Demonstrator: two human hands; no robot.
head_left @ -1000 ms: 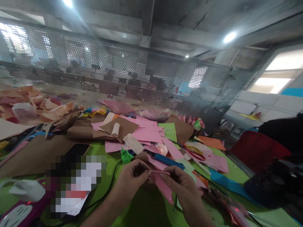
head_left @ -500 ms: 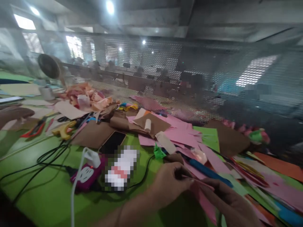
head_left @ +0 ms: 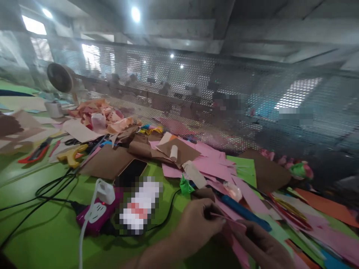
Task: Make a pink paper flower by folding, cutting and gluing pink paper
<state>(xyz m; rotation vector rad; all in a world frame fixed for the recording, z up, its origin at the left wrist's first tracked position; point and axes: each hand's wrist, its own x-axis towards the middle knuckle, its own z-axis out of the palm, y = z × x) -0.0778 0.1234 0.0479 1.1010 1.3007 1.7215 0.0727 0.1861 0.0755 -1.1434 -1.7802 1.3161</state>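
Observation:
Low in the head view, my left hand and my right hand meet over the green table. Both are closed in a pinch on a strip of pink paper held between them. The strip's loose end hangs down below my fingers. A blue-handled tool lies just beyond my hands on pink sheets. A small green paper wad sits left of it.
A phone lies on brown paper. A pink power strip with a white plug and black cables lies at left. A yellow glue gun, red scissors, a scrap heap, a fan and a mesh screen stand farther back.
The camera has swung left, bringing the cables, glue gun and fan into view. My hands keep their pinch on the pink strip and have shifted toward the lower right.

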